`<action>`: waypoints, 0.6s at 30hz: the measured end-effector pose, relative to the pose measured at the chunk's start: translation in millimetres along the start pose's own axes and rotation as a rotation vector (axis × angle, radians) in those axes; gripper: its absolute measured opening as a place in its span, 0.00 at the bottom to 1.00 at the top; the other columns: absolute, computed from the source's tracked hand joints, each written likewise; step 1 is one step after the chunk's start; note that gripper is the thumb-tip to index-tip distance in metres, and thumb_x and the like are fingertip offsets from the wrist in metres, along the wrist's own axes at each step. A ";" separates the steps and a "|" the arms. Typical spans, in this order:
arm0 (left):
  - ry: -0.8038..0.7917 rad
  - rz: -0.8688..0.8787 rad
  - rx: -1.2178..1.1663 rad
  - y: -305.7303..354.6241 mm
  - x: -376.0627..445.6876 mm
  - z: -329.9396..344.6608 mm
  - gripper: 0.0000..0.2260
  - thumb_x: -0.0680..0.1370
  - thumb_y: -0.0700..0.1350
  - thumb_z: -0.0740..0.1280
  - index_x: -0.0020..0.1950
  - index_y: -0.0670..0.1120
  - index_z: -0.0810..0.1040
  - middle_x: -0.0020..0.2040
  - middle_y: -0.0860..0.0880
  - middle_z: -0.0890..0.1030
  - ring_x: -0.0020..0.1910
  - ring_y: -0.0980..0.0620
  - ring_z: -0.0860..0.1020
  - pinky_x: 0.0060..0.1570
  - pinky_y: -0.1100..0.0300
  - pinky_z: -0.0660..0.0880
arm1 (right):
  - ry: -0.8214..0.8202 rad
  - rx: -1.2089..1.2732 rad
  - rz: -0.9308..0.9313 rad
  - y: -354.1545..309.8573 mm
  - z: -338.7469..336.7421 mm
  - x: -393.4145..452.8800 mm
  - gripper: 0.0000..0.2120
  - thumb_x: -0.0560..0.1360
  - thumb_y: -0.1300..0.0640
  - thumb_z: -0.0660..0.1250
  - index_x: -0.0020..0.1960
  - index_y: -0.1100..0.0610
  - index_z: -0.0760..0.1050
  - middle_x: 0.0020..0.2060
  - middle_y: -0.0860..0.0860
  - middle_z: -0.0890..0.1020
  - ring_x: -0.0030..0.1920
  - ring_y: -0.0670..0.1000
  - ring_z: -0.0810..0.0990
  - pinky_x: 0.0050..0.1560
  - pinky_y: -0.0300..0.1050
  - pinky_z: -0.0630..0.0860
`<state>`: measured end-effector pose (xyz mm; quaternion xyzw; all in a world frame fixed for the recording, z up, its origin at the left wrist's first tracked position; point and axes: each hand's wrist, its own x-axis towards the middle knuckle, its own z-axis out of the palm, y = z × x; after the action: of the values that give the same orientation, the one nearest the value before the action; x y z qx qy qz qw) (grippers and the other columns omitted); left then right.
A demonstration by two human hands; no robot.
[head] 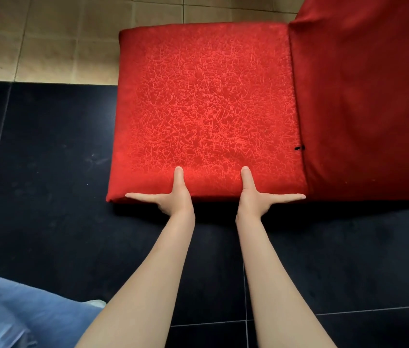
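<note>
A square red cushion (206, 101) with a crackled texture fills the middle of the view. Both of my hands hold it at its near edge. The thumb of my left hand (173, 194) lies flat on top of the cushion, and its index finger stretches left along the front edge. My right hand (253, 194) mirrors this, thumb on top and index finger stretched right along the edge. The remaining fingers of both hands are hidden under the cushion. A dark shadow lies on the floor just below the near edge.
A larger, smoother red upholstered piece (364, 96) touches the cushion's right side. Black floor tiles (47, 197) lie under and in front of it, with beige tiles (47, 41) beyond. A leg in blue jeans (10, 310) shows at the bottom left.
</note>
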<state>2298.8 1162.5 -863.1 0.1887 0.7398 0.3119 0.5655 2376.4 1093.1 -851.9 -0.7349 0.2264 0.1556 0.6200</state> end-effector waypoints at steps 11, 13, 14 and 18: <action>-0.017 0.017 -0.018 -1.7 1.5 0.0 0.58 0.67 0.56 0.77 0.72 0.65 0.27 0.75 0.42 0.64 0.64 0.45 0.73 0.65 0.47 0.66 | 0.018 0.061 -0.041 2.0 2.4 0.1 0.65 0.64 0.52 0.80 0.73 0.36 0.26 0.76 0.56 0.59 0.56 0.46 0.71 0.57 0.40 0.66; -0.021 0.019 -0.013 -0.3 -0.4 -2.0 0.58 0.67 0.56 0.77 0.72 0.65 0.27 0.74 0.42 0.65 0.61 0.47 0.73 0.64 0.49 0.66 | 0.024 0.053 -0.021 -0.4 1.0 -3.3 0.65 0.64 0.52 0.80 0.73 0.36 0.27 0.75 0.56 0.61 0.57 0.48 0.74 0.57 0.41 0.67; -0.018 0.015 -0.009 0.5 -2.3 -3.0 0.58 0.68 0.56 0.77 0.72 0.64 0.27 0.73 0.42 0.66 0.60 0.48 0.73 0.64 0.49 0.66 | 0.032 0.052 -0.011 -2.1 0.0 -4.9 0.65 0.64 0.51 0.80 0.73 0.35 0.27 0.75 0.56 0.62 0.57 0.49 0.75 0.57 0.41 0.68; -0.007 -0.005 0.004 9.6 -9.8 -8.2 0.58 0.68 0.56 0.77 0.72 0.64 0.27 0.72 0.42 0.67 0.63 0.45 0.74 0.64 0.48 0.67 | 0.040 0.048 0.020 -11.4 -1.4 -14.7 0.65 0.64 0.51 0.80 0.73 0.35 0.27 0.73 0.58 0.64 0.61 0.54 0.77 0.56 0.42 0.68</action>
<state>2293.1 1161.3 -848.2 0.1890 0.7388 0.3082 0.5686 2369.9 1095.3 -834.6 -0.7205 0.2498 0.1415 0.6313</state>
